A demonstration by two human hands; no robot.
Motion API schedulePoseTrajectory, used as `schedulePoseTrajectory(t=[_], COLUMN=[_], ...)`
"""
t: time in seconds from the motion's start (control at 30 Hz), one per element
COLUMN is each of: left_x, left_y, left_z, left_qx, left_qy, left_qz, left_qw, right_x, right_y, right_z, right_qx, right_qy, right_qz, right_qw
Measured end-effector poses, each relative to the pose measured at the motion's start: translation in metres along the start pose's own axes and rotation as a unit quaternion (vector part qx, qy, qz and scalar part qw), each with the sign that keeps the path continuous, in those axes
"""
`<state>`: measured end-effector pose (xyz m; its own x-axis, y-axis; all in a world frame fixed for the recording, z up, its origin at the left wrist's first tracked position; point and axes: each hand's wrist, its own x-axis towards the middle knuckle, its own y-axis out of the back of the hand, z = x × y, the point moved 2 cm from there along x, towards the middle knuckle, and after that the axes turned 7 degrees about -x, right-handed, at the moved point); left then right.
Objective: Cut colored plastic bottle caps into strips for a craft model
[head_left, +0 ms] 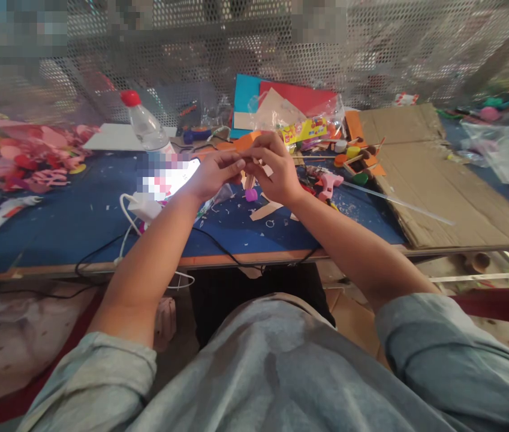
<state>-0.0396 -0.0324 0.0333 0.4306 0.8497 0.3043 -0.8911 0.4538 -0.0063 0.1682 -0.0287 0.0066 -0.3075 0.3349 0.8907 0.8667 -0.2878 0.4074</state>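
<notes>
My left hand [218,173] and my right hand [276,168] meet over the blue tabletop [218,231], fingertips touching. Both are closed in a pinch; what lies between the fingers is mostly hidden and too small to name. Just below the fingers appear thin tan strips [248,181], with a small purple piece [251,195] at their lower end; I cannot tell whether a hand holds them. Beige paper scraps [266,210] lie under my right wrist. A lit phone [182,177] is beside my left wrist, and a pink glue gun [327,182] lies right of my right hand.
A plastic bottle [148,129] with a red cap stands behind the phone. Pink cut-out pieces [33,150] are heaped at left. Coloured sheets [299,96] lie at the back, and flattened cardboard [452,192] covers the right side. A white charger [144,208] and black cable [218,243] are near the front.
</notes>
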Motion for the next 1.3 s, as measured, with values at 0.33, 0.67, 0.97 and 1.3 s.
schedulePoseTrajectory(t=[0.33,0.67,0.97,1.3], left_x=[0.000,0.001,-0.002,-0.001], left_y=[0.002,0.001,-0.004,0.000], left_z=[0.000,0.000,0.001,0.000], left_qx=[-0.012,0.005,-0.033,0.040], left_qy=[0.002,0.003,0.011,-0.004], left_qz=[-0.006,0.006,0.000,-0.009], left_qw=[1.000,1.000,0.999,0.999], right_x=[-0.001,-0.002,-0.004,-0.003], right_y=[-0.002,-0.001,-0.007,-0.005], right_z=[0.002,0.003,0.006,0.008], right_qx=[-0.006,-0.015,-0.014,-0.028], right_qy=[0.018,-0.036,0.000,0.005], right_qz=[-0.011,-0.005,-0.015,0.001], right_qw=[1.000,0.999,1.000,1.000])
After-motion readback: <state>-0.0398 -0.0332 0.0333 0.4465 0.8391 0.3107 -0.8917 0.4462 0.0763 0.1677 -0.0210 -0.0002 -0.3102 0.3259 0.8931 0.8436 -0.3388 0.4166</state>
